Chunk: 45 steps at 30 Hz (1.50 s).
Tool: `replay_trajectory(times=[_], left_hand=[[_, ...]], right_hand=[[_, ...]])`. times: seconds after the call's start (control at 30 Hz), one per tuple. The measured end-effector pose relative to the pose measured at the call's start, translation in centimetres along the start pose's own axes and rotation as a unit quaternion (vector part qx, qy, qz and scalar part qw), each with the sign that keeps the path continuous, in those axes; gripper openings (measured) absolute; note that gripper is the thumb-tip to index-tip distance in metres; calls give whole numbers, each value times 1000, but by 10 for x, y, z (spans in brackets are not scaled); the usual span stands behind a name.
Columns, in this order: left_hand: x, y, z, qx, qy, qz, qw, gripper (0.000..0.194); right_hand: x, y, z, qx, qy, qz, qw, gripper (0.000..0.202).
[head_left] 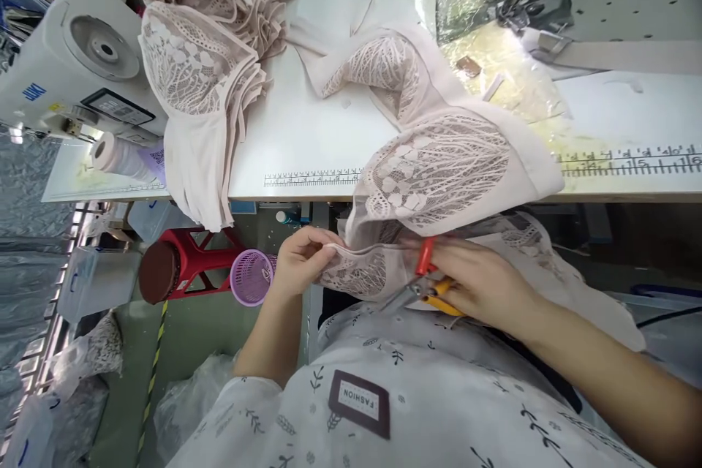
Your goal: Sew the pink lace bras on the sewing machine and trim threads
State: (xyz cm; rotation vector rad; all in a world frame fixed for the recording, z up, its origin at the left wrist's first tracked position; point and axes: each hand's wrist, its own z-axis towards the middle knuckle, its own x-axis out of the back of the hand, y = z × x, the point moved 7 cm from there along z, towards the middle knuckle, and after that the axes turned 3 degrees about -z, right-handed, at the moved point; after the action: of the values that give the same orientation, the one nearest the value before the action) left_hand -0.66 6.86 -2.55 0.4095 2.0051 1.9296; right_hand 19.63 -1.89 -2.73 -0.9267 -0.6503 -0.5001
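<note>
A beige lace bra (439, 168) hangs over the front edge of the table, its lower part down at my lap. My left hand (301, 259) pinches the edge of the bra's lace fabric between thumb and fingers. Scissors (409, 294) with red and orange handles sit in my right hand (480, 278), blades pointing left below the fabric. The fingers of that hand also lie against the bra's edge, partly hidden behind the handles. More lace fabric (526, 234) drapes beneath my right wrist.
A stack of lace bra pieces (191, 73) lies at the left beside a white sewing machine (93, 51). A thread cone (123, 157) is near it. Another machine's presser foot (515, 14) stands at the upper right. Below are a red stool (191, 263) and a purple basket (249, 278).
</note>
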Motion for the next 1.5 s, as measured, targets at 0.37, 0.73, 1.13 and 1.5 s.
replay_trajectory(times=[0.37, 0.73, 1.13, 1.5], left_hand=[[-14, 43, -31, -73, -7, 96, 993, 13], [-2, 44, -35, -115, 14, 91, 989, 3], [9, 24, -24, -94, -83, -27, 992, 9], [7, 33, -25, -153, -124, -42, 980, 4]], right_hand=[[-25, -27, 9, 4, 12, -56, 998, 18], [-17, -39, 17, -28, 40, -43, 998, 19], [-23, -33, 5, -66, -72, 230, 968, 24], [-22, -38, 1, -20, -77, 130, 988, 21]])
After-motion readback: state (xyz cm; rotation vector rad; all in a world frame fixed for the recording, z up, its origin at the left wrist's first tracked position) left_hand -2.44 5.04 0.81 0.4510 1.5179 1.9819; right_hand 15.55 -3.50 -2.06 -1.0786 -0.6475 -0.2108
